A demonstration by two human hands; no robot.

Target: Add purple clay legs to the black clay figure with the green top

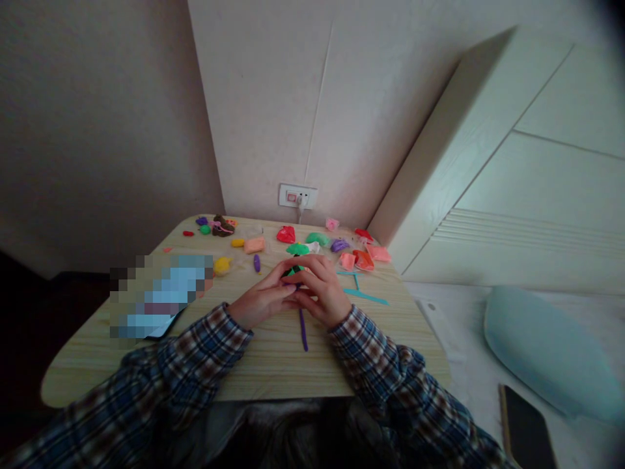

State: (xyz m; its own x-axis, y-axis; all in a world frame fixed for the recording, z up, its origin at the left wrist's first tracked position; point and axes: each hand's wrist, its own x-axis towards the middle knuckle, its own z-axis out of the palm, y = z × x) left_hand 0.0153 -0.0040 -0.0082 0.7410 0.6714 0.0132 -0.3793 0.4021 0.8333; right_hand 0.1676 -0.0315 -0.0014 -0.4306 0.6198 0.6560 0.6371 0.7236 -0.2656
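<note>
My left hand and my right hand meet over the middle of the table, fingers curled round a small modelling-clay figure. Green and black parts of it show between the fingers; the rest is hidden. A long purple clay strip hangs or lies below the hands, its upper end covered by them. Just beyond the fingertips is a green clay piece; whether it joins the figure I cannot tell. To the right of my right hand lie blue plastic clay tools.
On the wooden table, several clay lumps and packets line the back, among them a red packet and a yellow lump. A blurred-out phone stands left. A wall socket holds a plug. A dark phone lies at right.
</note>
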